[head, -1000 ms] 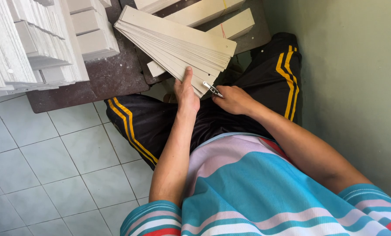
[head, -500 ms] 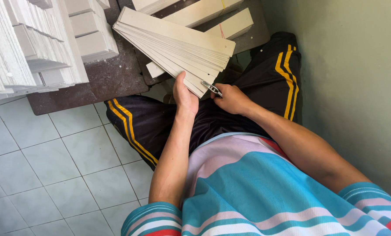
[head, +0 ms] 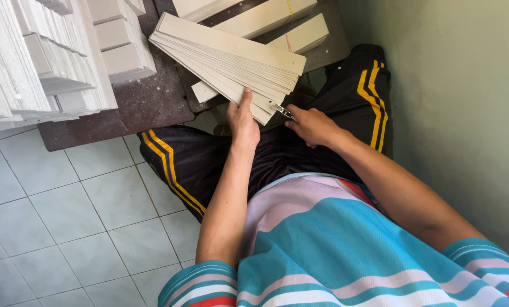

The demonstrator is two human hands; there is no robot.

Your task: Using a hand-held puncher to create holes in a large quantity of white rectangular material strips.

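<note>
The left hand [head: 243, 120] is closed around the near end of a fanned stack of pale card strips [head: 229, 59], thumb up along the edge, fingers hidden beneath. The right hand [head: 314, 126] is curled shut on a small metal clip [head: 282, 110], held at the stack's near right corner. The step in hand looks like fastening or trimming that bundled end; the next move seems to call for holding the strips squared so the tool meets all the layers at once. The stack sits above the person's lap, its long axis running from the hands up and leftward over a dark worktop [head: 152, 102]. White stacked pieces [head: 44, 62] lie to the left, with pale tiles [head: 67, 222] below.
</note>
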